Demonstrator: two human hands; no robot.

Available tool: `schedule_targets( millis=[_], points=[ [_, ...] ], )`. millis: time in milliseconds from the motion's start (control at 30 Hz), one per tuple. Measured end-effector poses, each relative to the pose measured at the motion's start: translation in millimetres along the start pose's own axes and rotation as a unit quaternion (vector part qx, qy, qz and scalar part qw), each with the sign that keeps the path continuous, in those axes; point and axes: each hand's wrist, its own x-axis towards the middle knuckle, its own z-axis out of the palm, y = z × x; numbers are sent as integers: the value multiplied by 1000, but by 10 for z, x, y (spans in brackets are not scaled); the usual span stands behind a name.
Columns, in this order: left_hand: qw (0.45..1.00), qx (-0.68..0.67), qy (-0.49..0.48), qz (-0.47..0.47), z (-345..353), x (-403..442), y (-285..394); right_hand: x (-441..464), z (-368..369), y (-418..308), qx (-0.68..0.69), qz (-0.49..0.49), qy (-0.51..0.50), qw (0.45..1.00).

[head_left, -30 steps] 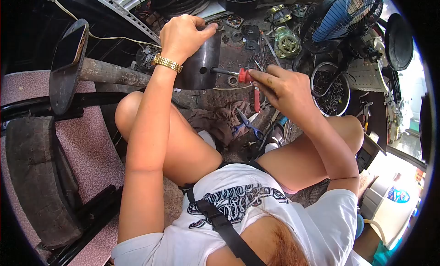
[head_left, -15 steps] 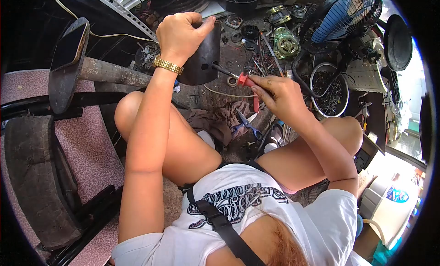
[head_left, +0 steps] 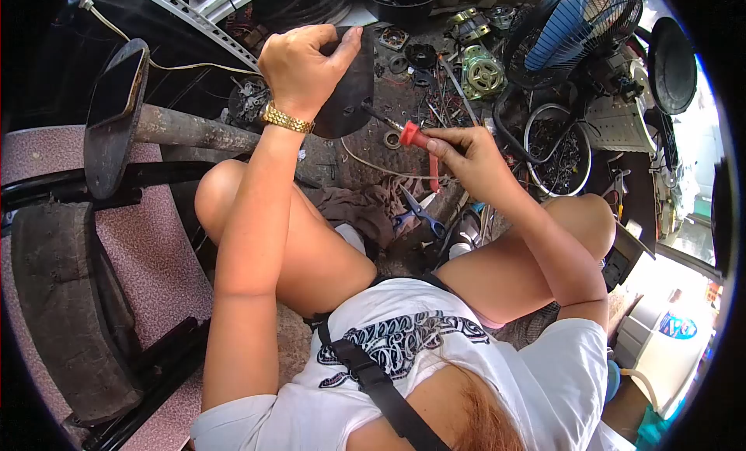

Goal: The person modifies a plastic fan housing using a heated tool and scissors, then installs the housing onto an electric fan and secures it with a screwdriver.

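Observation:
My left hand (head_left: 305, 66), with a gold watch (head_left: 286, 119) on its wrist, grips the rim of a dark cylindrical housing (head_left: 346, 113) between thumb and fingers. Closed around the red handle of a screwdriver (head_left: 416, 135) is my right hand (head_left: 472, 162). The screwdriver's shaft points left, and its tip is at a hole in the side of the housing; how deep it goes is hidden. Below them on the floor lie scissors (head_left: 420, 212) with blue handles, beside a brown cloth (head_left: 353, 210).
A round metal-rimmed bowl (head_left: 584, 173) of small screws stands right of my right hand. Behind it is a fan (head_left: 579, 35). Motor parts (head_left: 482, 71) and loose tools litter the floor ahead. At left, a phone (head_left: 120, 85) lies on a round plate with a pole.
The housing has turned and tilted slightly in my left hand; a second hole seen earlier no longer shows. The screwdriver has shifted a little left with it, and my right fingers have changed their hold.

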Motion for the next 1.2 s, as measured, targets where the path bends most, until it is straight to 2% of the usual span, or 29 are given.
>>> schedule_targets(
  millis=[133, 267, 333, 400, 433, 500, 533, 633, 1100, 1200],
  points=[
    [1000, 29, -8, -9, -26, -3, 19, 31, 21, 109, 87, 48, -15, 995],
    [999, 47, -2, 26, 2, -14, -21, 41, 10, 111, 72, 47, -12, 996],
    [998, 48, 3, 30, -7, -4, -3, 47, 0, 97, -46, -19, 19, 999],
    [995, 12, -64, -81, -29, 0, 11, 49, -19, 53, -146, -62, 51, 986],
    [995, 12, -64, -80, -34, 3, 4, 48, -29, 19, -204, -82, 72, 973],
    [981, 17, -145, -125, -39, 19, -29, 53, -43, -61, -234, -122, 91, 960],
    [981, 17, -145, -125, -29, 17, -40, 54, -47, -98, -263, -160, 108, 946],
    [983, 24, -132, -122, 15, -7, -78, 44, -64, -183, -328, -161, 112, 924],
    [963, 58, -226, -135, -16, 21, -36, 124, -109, -236, -341, -185, 98, 916],
    [972, 62, -192, -123, 19, -11, -64, 113, -121, -250, -342, -186, 95, 916]
  ],
)
